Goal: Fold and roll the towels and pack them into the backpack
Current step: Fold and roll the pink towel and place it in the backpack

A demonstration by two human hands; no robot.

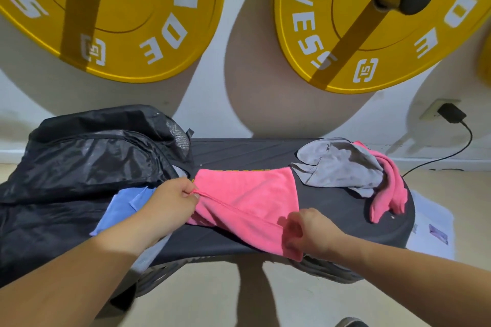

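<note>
While both hands work the pink towel, the folding is only partway done, judging from the head view. It lies across the middle of the bench with one seam line showing and its near edge draping off the bench front. It is not rolled yet.

The left hand pinches the hem at the towel's left end, thumb and forefinger closed on the seam, over the left part of the bench. The right hand is at the towel's near-right corner by the bench front. Its fingers are curled into the cloth in what looks like a pinch, but motion blur leaves that uncertain. The towel stretches between the two grips, with most of the cloth beyond the hands toward the back of the bench.

The backpack, black with its top gaping, sits at the left end of the bench. The blue towel lies against it there, under the left wrist. I cannot tell whether it is inside the opening or just on top.

The grey towel is crumpled at the right end of the bench. A second pink towel touches it and hangs toward the bench's right edge. Neither is folded.

Judgement: early to mid task. One towel is maybe handled, one is in hand and two are left. Nothing is visibly rolled. What remains is to finish the fold, roll, pack, then repeat for the right-end pile.

Behind the bench are yellow weight plates and a plug on the wall.
</note>
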